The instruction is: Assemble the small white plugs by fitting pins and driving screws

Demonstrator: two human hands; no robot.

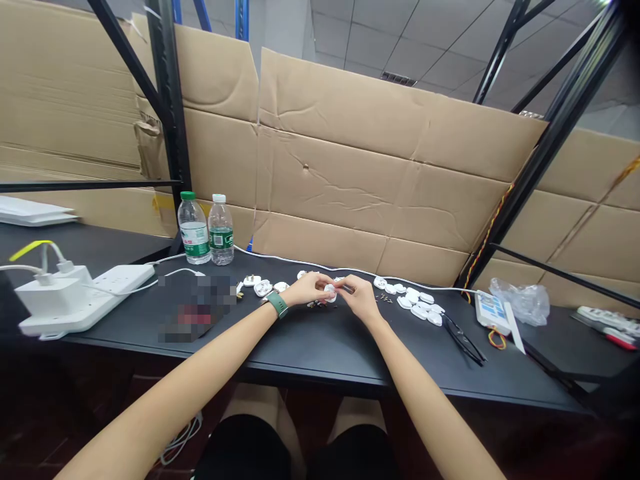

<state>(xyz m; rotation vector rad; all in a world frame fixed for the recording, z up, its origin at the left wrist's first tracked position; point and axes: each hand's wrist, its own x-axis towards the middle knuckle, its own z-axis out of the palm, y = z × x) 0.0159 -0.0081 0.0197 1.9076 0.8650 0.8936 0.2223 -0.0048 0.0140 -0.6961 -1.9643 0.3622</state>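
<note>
Both of my hands meet at the middle of the black table. My left hand, with a green watch on its wrist, is closed round a small white plug part. Touching the same part from the right, my right hand pinches a thin dark tool against it. Tiny screws and metal bits lie beside my hands. More white plug parts sit in a group to the right, and a few others lie to the left.
Two water bottles stand at the back left. A white power strip with chargers lies at the far left. A blurred-out item lies left of centre. Black glasses, a small meter and a plastic bag lie right. Cardboard walls the back.
</note>
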